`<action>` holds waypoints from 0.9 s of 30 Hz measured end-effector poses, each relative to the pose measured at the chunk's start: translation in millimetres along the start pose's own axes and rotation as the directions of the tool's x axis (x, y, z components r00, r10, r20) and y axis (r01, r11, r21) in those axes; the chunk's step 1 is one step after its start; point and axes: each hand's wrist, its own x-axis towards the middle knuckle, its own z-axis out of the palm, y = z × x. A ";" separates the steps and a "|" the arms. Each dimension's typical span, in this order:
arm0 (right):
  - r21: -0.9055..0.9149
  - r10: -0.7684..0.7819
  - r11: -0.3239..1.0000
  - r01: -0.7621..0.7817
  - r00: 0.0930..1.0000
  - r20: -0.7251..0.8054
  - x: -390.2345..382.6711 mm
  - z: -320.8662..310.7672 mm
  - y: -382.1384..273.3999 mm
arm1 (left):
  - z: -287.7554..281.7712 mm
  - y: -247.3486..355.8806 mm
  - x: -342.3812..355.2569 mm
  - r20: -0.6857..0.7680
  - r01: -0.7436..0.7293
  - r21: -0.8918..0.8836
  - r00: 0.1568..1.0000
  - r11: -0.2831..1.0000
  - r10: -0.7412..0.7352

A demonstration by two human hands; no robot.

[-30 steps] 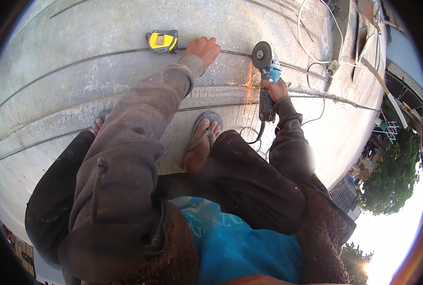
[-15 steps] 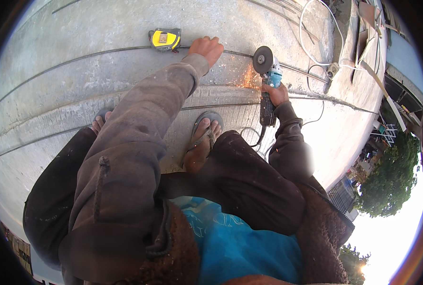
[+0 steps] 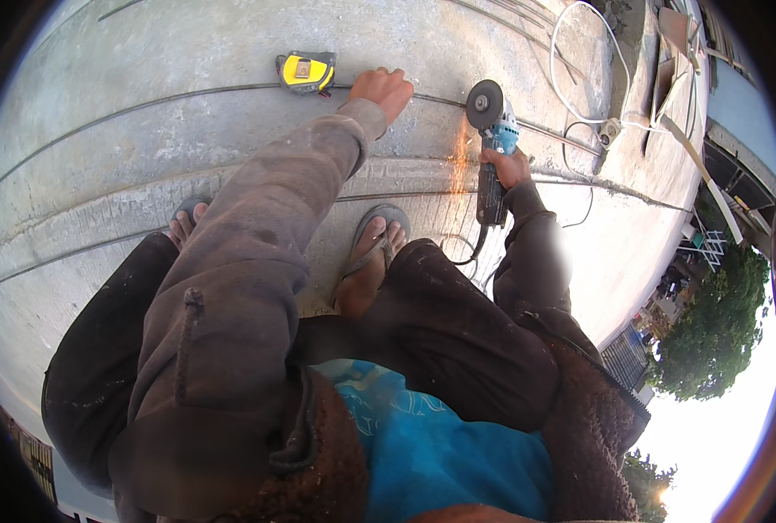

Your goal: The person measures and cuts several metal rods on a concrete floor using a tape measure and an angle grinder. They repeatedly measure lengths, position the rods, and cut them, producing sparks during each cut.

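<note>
A yellow and black tape measure lies on the concrete floor at about 11 o'clock, a squarish case with a pale label patch on its top face, just beside a thin steel rod that runs across the slab. The left hand at 12 o'clock presses down on that rod, its grip pressed together over it, close to the right of the tape. At 1 o'clock the right hand has its grip closed around the dark body of a blue angle grinder, whose round disc meets the rod amid orange sparks. A white cable loops at 2 o'clock. Two sandalled feet rest on the floor below the hands.
</note>
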 end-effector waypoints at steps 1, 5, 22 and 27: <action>0.019 -0.021 1.000 0.021 1.000 0.001 1.0 0.2 4.1 | 0.6 -0.2 0.5 0.001 -0.001 0.000 1.000 1.000 0.001; -0.003 -0.098 0.995 0.098 0.995 -0.034 -2.2 1.7 11.6 | 1.6 -0.1 0.4 -0.014 0.001 -0.001 1.000 1.000 -0.001; -0.027 -0.009 1.000 0.009 1.000 -0.003 13.2 0.2 14.3 | -0.2 1.6 0.3 -0.008 0.007 0.014 1.000 1.000 -0.007; -0.033 -0.009 0.999 0.010 1.000 0.024 -0.5 -1.8 0.4 | -0.5 0.5 -0.7 -0.009 0.005 0.013 1.000 1.000 -0.005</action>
